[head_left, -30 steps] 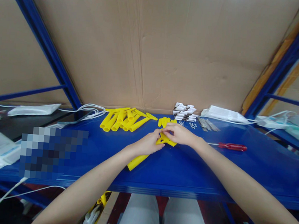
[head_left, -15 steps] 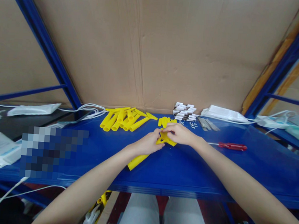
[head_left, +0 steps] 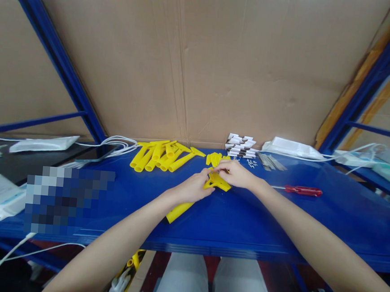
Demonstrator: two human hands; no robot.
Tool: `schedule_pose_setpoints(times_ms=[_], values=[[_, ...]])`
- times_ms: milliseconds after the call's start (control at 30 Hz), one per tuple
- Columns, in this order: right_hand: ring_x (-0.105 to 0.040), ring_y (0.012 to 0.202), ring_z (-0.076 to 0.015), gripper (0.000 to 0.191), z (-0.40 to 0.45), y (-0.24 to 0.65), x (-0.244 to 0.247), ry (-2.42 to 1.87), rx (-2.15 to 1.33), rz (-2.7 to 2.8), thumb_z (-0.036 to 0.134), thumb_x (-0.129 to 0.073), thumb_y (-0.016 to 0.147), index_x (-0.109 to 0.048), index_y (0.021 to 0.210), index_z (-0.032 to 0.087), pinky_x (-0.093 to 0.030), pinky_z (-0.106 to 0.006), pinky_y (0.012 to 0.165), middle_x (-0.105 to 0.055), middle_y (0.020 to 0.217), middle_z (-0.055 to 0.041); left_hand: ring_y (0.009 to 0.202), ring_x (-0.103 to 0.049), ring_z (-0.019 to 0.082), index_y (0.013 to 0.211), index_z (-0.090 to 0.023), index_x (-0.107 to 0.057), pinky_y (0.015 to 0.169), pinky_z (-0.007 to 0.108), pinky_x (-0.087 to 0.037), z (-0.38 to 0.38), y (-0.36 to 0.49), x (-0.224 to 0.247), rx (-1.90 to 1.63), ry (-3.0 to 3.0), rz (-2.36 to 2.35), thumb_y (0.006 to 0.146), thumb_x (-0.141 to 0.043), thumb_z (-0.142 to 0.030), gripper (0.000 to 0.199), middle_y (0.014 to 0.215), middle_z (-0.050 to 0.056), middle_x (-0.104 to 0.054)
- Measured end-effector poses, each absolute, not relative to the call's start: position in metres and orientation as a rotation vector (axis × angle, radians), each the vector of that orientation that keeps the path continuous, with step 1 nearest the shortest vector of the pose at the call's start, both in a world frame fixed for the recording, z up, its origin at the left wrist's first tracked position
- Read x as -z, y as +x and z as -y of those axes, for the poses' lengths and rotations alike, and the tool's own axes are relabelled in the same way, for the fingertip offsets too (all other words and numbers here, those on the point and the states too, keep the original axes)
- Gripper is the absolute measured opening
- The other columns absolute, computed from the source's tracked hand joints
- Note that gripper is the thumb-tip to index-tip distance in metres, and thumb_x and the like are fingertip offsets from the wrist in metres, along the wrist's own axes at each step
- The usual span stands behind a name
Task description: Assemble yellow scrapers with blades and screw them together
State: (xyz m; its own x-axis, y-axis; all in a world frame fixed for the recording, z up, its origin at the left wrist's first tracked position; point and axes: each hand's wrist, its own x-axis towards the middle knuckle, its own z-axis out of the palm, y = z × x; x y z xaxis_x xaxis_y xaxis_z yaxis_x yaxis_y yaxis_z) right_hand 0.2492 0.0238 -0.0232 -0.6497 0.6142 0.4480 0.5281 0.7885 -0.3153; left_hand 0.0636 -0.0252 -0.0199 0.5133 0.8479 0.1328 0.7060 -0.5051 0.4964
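Note:
My left hand is wrapped round a yellow plastic scraper handle, a hollow tube that flares into a wide head with openings. The tube end points down and left toward me. My right hand is at the far side of the head, its fingertips pinched together on or just over it. Anything small between those fingertips is too hidden to name. Just beyond the hands lie several small yellow plastic pieces.
Several more yellow handles lie piled at the back left. White packets, tiny white pieces and flat metal strips sit at the back. A red-handled screwdriver lies right. Cardboard stands behind.
My right hand has shifted slightly, its fingers drawn in toward the far edge of the head, so more of the head shows. The left hand keeps its hold.

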Motion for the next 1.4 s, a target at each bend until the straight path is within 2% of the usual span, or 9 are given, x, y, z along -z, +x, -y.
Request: schedule_pose_setpoints(times_ms=[333, 467, 600, 833, 1000, 1267, 1400], values=[[-0.055, 0.07, -0.013, 0.035, -0.02, 0.249, 0.021, -0.834, -0.142, 2.503, 0.005, -0.044, 0.078, -0.074, 0.095, 0.015, -0.043, -0.026, 0.068, -0.067, 0.082, -0.0057, 0.081, -0.064, 0.021, 0.102, -0.015, -0.05, 0.066, 0.029, -0.047, 0.025, 0.063, 0.02, -0.486, 2.369, -1.283, 0.081, -0.054, -0.029, 0.025, 0.105, 0.011, -0.061], [-0.057, 0.075, -0.0159, 0.034, -0.012, 0.246, 0.017, -0.909, -0.003, 2.567, 0.007, -0.046, 0.08, -0.073, 0.097, 0.014, -0.043, -0.028, 0.07, -0.067, 0.086, -0.0083, 0.085, -0.065, 0.025, 0.105, -0.014, -0.049, 0.07, 0.032, -0.048, 0.024, 0.064, 0.021, -0.496, 2.384, -1.304, 0.081, -0.054, -0.027, 0.028, 0.097, 0.01, -0.065], [-0.06, 0.079, -0.0192, 0.031, 0.0, 0.236, 0.013, -1.079, 0.123, 2.615, 0.01, -0.044, 0.084, -0.073, 0.094, 0.012, -0.044, -0.03, 0.069, -0.068, 0.091, -0.0117, 0.093, -0.065, 0.027, 0.107, -0.014, -0.049, 0.076, 0.034, -0.048, 0.024, 0.064, 0.025, -0.521, 2.427, -1.35, 0.08, -0.053, -0.022, 0.028, 0.1, 0.012, -0.066], [-0.061, 0.087, -0.0231, 0.029, 0.01, 0.222, 0.013, -1.221, 0.197, 2.637, 0.012, -0.043, 0.086, -0.071, 0.094, 0.01, -0.046, -0.032, 0.074, -0.067, 0.094, -0.0141, 0.092, -0.066, 0.028, 0.104, -0.015, -0.049, 0.074, 0.034, -0.048, 0.022, 0.062, 0.029, -0.527, 2.456, -1.392, 0.079, -0.051, -0.018, 0.025, 0.097, 0.013, -0.068], [-0.062, 0.087, -0.0227, 0.031, 0.01, 0.222, 0.012, -1.241, 0.157, 2.626, 0.012, -0.042, 0.087, -0.07, 0.101, 0.01, -0.047, -0.032, 0.074, -0.068, 0.097, -0.0136, 0.089, -0.066, 0.028, 0.105, -0.014, -0.046, 0.072, 0.035, -0.048, 0.023, 0.061, 0.027, -0.494, 2.452, -1.401, 0.081, -0.05, -0.02, 0.026, 0.095, 0.013, -0.068], [-0.061, 0.084, -0.0211, 0.03, 0.01, 0.222, 0.013, -1.233, 0.127, 2.569, 0.012, -0.043, 0.086, -0.07, 0.101, 0.012, -0.046, -0.031, 0.073, -0.067, 0.091, -0.0126, 0.095, -0.066, 0.028, 0.107, -0.016, -0.045, 0.074, 0.035, -0.05, 0.025, 0.063, 0.023, -0.514, 2.443, -1.421, 0.078, -0.053, -0.019, 0.031, 0.098, 0.012, -0.068], [-0.06, 0.085, -0.02, 0.03, 0.008, 0.224, 0.014, -1.198, 0.145, 2.55, 0.012, -0.045, 0.086, -0.07, 0.101, 0.014, -0.045, -0.03, 0.073, -0.067, 0.094, -0.0118, 0.091, -0.067, 0.027, 0.105, -0.017, -0.045, 0.073, 0.034, -0.049, 0.025, 0.063, 0.023, -0.513, 2.475, -1.427, 0.08, -0.051, -0.019, 0.027, 0.095, 0.011, -0.068]])
